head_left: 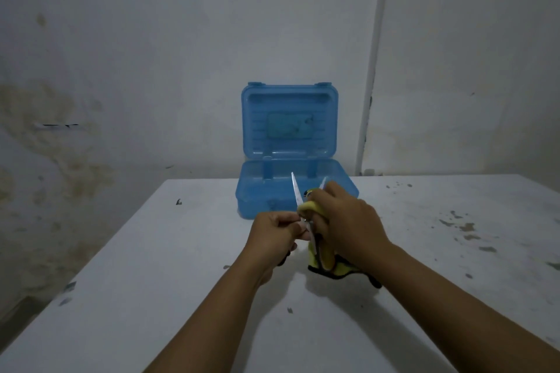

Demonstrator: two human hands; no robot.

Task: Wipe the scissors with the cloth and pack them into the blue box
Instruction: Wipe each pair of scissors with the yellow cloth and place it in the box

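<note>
Head view puts you right in the middle of the wiping. Your left hand [274, 235] is curled shut around the handle end of the scissors [296, 191], holding them up off the table [151, 251] with the blades spread and pointing away from you. Your right hand [345, 218] is closed over the yellow cloth [325, 266], bunching it around the right-hand blade, so only that blade's tip peeks out past your knuckles. The other blade stands bare and bright just beyond your left thumb. A dark-edged tail of cloth hangs down under your right wrist, close to the tabletop; whether it touches I can't tell.

Straight ahead of both hands, just past the blade tips, the blue box [257, 206] sits with its lid standing upright. What shows of the inside looks empty, though your hands cover part of it.

So where are you? By my read, you're still on step one. One blade is wrapped and getting its rub, and the bare one looks clean from here, but you can't judge that in this dim light. The handles are buried in your left fist, so nobody can say whether they've been wiped. Everything after is still to come: finish the wipe, close the blades, reach forward and lay the scissors in the tray. Nothing is packed yet.
</note>
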